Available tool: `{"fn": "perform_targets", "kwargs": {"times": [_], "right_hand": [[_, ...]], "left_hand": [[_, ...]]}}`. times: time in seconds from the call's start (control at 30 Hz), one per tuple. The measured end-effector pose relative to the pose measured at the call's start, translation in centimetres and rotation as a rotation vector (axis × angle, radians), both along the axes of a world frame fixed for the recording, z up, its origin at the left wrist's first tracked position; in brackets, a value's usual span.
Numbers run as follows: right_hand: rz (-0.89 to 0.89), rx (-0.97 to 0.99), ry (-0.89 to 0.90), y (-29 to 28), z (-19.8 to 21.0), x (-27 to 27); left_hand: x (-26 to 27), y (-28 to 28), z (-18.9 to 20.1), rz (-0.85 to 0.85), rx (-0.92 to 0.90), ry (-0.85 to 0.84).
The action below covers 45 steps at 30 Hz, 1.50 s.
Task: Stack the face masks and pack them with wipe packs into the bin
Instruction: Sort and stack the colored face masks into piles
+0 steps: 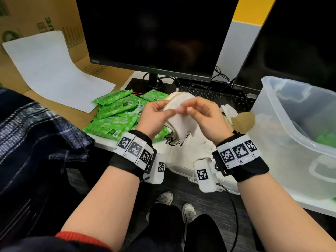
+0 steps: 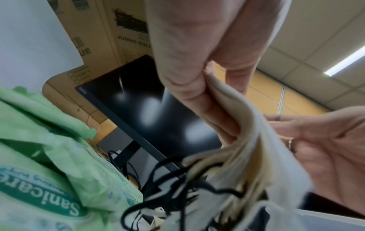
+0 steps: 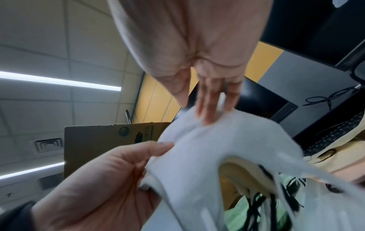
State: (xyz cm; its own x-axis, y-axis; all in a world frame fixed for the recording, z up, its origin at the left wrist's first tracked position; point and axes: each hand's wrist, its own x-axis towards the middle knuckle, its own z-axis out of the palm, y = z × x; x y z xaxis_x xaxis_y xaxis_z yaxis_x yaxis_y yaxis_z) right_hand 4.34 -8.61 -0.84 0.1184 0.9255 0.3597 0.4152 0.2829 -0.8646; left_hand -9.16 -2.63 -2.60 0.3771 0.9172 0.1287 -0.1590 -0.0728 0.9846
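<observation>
A stack of white and beige face masks is held upright above the desk edge, black ear loops dangling below. My left hand grips the stack's left side, fingers curled round its layers. My right hand pinches the outer white mask at its upper edge. Several green wipe packs lie piled on the desk just left of my hands. The clear plastic bin stands at the right, something green showing through its wall.
Loose masks, one white and one beige, lie between my right hand and the bin. A keyboard and two dark monitors stand behind. A cardboard box with a white sheet fills the left.
</observation>
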Motion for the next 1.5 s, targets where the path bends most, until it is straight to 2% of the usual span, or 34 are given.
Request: {"fn": "perform_targets", "kwargs": {"times": [0.07, 0.17, 0.3, 0.5, 0.7, 0.77, 0.9, 1.0, 1.07, 1.13, 1.27, 1.4, 1.5], "right_hand": [[-0.080, -0.026, 0.021, 0.2, 0.0, 0.5], [-0.228, -0.113, -0.136, 0.6, 0.1, 1.4], [-0.147, -0.171, 0.064, 0.6, 0.4, 1.8], [-0.190, -0.089, 0.212, 0.4, 0.4, 1.3], [-0.189, -0.113, 0.056, 1.0, -0.7, 0.7], [-0.206, -0.099, 0.038, 1.1, -0.8, 0.7], [-0.255, -0.055, 0.116, 1.4, -0.8, 0.7], [-0.271, -0.014, 0.141, 1.4, -0.7, 0.5], [-0.255, -0.035, 0.119, 1.4, -0.8, 0.5], [-0.158, -0.103, 0.158, 1.0, -0.9, 0.4], [-0.008, -0.202, 0.082, 0.7, -1.0, 0.7], [-0.091, -0.202, 0.225, 1.1, -1.0, 1.8], [-0.181, -0.181, 0.286, 1.5, -1.2, 2.4]], "left_hand": [[0.0, 0.0, -0.1, 0.018, 0.010, 0.020], [-0.1, 0.0, 0.2, 0.007, 0.003, 0.035], [-0.3, -0.1, 0.4, -0.010, 0.001, 0.039], [-0.1, -0.6, 0.7, -0.057, 0.025, 0.084], [0.5, -1.1, 0.8, -0.062, 0.031, 0.084], [0.5, -1.0, 0.8, -0.041, -0.005, 0.033], [0.7, -0.6, 0.2, 0.147, -0.155, -0.085], [1.1, -0.8, -0.1, 0.110, -0.305, -0.164], [1.2, -0.7, 0.0, 0.086, -0.335, -0.214], [1.1, -0.4, 0.2, 0.078, -0.326, -0.234], [0.7, -0.2, 0.2, 0.041, -0.256, -0.221], [-0.6, 0.3, -0.2, -0.012, -0.107, -0.106], [-1.1, 0.6, -0.2, -0.159, 0.034, 0.010]]}}
